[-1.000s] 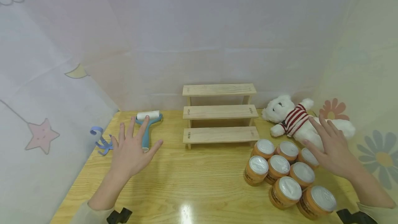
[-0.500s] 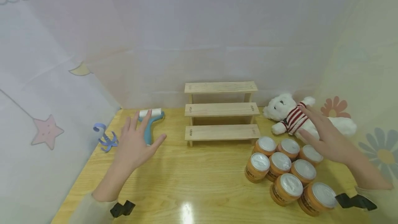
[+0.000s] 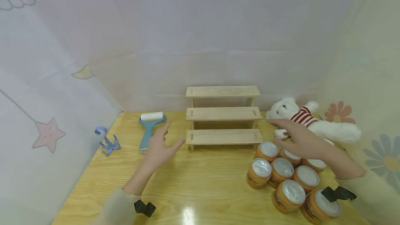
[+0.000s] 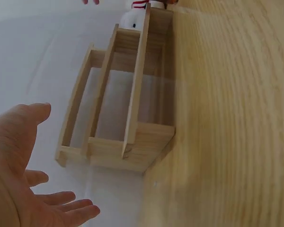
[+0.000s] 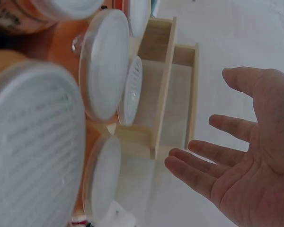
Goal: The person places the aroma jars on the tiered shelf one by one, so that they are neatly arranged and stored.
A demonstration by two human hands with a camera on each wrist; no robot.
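A three-step wooden rack (image 3: pixel 222 115) stands at the back of the wooden table (image 3: pixel 200 180); it also shows in the left wrist view (image 4: pixel 128 104) and in the right wrist view (image 5: pixel 173 90). My left hand (image 3: pixel 160 145) hovers open just left of the rack's bottom step, holding nothing. My right hand (image 3: pixel 295 138) hovers open above the back row of orange jars with silver lids (image 3: pixel 282 169), close to the rack's right end. The jar lids (image 5: pixel 104 61) fill the right wrist view.
A blue lint roller (image 3: pixel 149 127) lies left of my left hand. A blue hook (image 3: pixel 106 141) sits at the table's left edge. A white teddy bear in a striped sweater (image 3: pixel 307 122) lies behind my right hand. Pale curtains close in three sides.
Both hands have moved inward toward the rack: the left from over the lint roller to the right, the right from over the teddy bear to the left, above the jars.
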